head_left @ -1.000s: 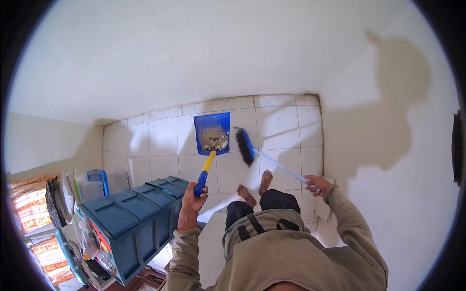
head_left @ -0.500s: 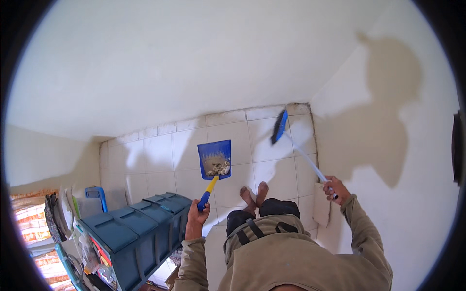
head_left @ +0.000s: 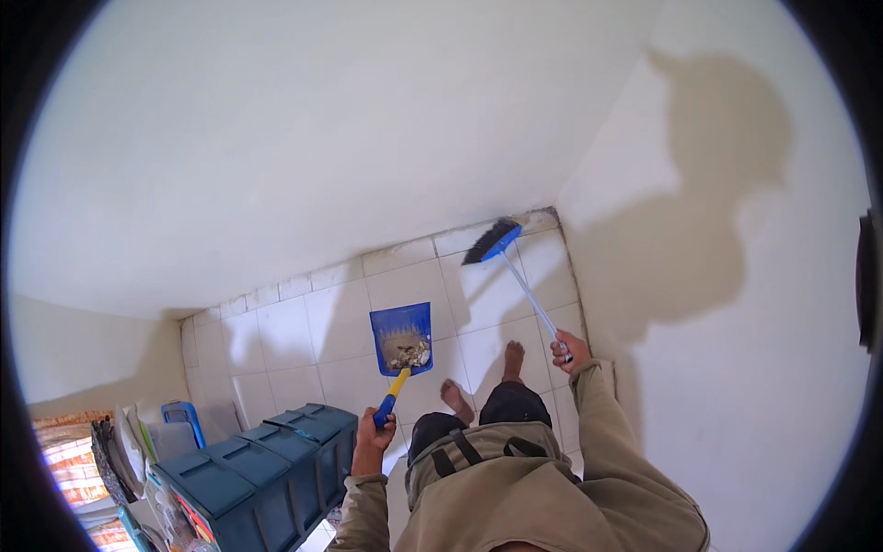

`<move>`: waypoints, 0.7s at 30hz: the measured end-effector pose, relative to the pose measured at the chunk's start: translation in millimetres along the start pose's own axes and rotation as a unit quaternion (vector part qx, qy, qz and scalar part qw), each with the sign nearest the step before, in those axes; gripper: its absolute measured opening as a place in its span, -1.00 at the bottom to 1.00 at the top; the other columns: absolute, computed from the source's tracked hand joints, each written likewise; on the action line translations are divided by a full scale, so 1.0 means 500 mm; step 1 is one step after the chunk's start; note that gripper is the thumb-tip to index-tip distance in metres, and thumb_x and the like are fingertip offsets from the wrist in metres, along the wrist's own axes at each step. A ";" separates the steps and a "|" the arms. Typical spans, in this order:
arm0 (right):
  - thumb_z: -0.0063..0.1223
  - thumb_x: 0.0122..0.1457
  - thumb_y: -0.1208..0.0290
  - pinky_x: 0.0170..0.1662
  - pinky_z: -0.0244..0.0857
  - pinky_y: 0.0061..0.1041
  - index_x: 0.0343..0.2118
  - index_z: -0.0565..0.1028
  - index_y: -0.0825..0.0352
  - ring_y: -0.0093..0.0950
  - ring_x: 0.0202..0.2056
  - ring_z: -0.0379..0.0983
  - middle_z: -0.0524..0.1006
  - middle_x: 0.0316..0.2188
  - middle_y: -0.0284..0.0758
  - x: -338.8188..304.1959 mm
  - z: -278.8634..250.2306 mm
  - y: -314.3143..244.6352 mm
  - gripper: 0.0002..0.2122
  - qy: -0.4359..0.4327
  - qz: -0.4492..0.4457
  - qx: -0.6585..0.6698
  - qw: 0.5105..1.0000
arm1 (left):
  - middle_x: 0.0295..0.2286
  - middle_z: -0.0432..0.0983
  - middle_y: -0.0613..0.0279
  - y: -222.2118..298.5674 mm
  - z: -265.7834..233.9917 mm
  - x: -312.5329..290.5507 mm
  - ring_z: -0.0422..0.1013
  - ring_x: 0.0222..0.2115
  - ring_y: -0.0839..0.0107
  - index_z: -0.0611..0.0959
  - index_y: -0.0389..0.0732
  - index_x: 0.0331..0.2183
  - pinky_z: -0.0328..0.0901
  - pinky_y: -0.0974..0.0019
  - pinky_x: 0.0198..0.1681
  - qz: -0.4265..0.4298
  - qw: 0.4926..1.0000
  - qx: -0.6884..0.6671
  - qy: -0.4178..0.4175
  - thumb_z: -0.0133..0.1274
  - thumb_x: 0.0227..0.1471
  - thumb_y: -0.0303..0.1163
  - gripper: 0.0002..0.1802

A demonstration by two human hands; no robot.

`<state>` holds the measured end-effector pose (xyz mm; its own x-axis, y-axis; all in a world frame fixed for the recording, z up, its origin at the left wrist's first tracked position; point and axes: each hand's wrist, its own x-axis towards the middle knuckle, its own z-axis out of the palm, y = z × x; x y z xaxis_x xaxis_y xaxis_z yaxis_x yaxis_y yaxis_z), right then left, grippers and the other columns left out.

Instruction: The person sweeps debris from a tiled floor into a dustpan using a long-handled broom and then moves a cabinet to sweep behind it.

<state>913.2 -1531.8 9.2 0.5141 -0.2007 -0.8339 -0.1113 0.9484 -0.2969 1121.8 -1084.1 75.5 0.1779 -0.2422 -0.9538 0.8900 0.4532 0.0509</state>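
Observation:
My left hand [head_left: 374, 434] is closed round the yellow and blue handle of a dustpan [head_left: 401, 321]. The blue pan lies ahead of my feet, and pale debris [head_left: 409, 356] is heaped in it by the handle end. In my right hand [head_left: 571, 351] is the light-coloured stick of a broom [head_left: 494, 241]. Its blue head with black bristles is held out near the far wall, close to the corner, with the bristles pointing left. I cannot tell whether they touch the floor.
White floor tiles [head_left: 336, 320] meet the far wall [head_left: 303, 138] and the right wall [head_left: 717, 396] at a stained corner. To my left stands a dark teal plastic cabinet [head_left: 267, 469]. Behind it are a blue-framed item [head_left: 184, 419] and hanging cloths [head_left: 110, 451].
The broom head has turned and swung left, its bristles now facing left toward the far wall. My right hand has moved left. My feet have stepped apart.

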 end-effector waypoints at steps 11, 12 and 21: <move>-0.04 0.06 0.31 -0.72 -0.01 -0.78 -0.33 0.27 0.11 -0.77 -0.74 0.09 0.28 -0.68 -0.47 -0.040 -0.063 -0.168 -0.85 -0.005 -0.030 0.035 0.999 | -0.55 0.28 0.07 -0.117 0.139 0.073 0.31 -0.60 0.42 0.29 -0.36 -0.29 0.20 0.54 -0.72 0.016 0.998 -0.064 -0.021 -0.15 -0.09 -0.32 -0.67; -0.04 0.06 0.31 -0.72 -0.01 -0.77 -0.34 0.27 0.11 -0.77 -0.74 0.09 0.28 -0.69 -0.47 0.011 -0.083 -0.190 -0.85 -0.054 -0.021 0.087 0.995 | -0.54 0.28 0.06 -0.129 0.158 0.086 0.31 -0.59 0.43 0.29 -0.37 -0.28 0.20 0.55 -0.71 0.002 0.997 -0.070 -0.027 -0.14 -0.09 -0.32 -0.66; -0.07 0.06 0.32 -0.72 -0.02 -0.73 -0.34 0.26 0.11 -0.78 -0.75 0.06 0.24 -0.71 -0.51 -0.058 -0.093 -0.194 -0.87 0.002 0.009 0.057 0.998 | -0.53 0.28 0.06 -0.184 0.207 0.164 0.29 -0.59 0.45 0.28 -0.40 -0.26 0.21 0.56 -0.69 0.000 0.997 -0.074 -0.035 -0.13 -0.10 -0.33 -0.62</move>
<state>869.5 -1629.7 40.3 0.5088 -0.1835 -0.8411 -0.0238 0.9737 -0.2268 1098.2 -1234.3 23.2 0.2104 -0.2992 -0.9307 0.8194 0.5732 0.0009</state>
